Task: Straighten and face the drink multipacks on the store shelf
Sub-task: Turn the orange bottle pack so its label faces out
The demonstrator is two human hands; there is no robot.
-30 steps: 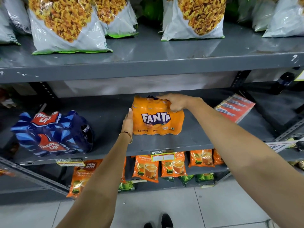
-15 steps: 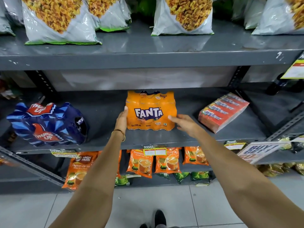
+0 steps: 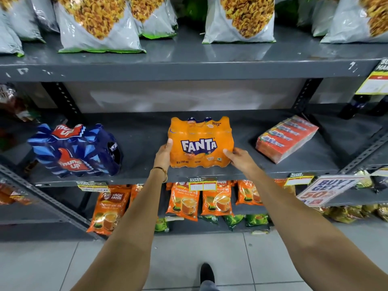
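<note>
While upright, Fanta multipack (image 3: 200, 141) (hand-flanked)

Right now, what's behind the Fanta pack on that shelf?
Behind the Fanta pack only bare grey shelf and a pale back panel show. The strip directly behind it is hidden by the pack itself, which both hands hold at its sides.

Snack bags (image 3: 98, 24) above, tea pouches (image 3: 182, 199) below
</note>
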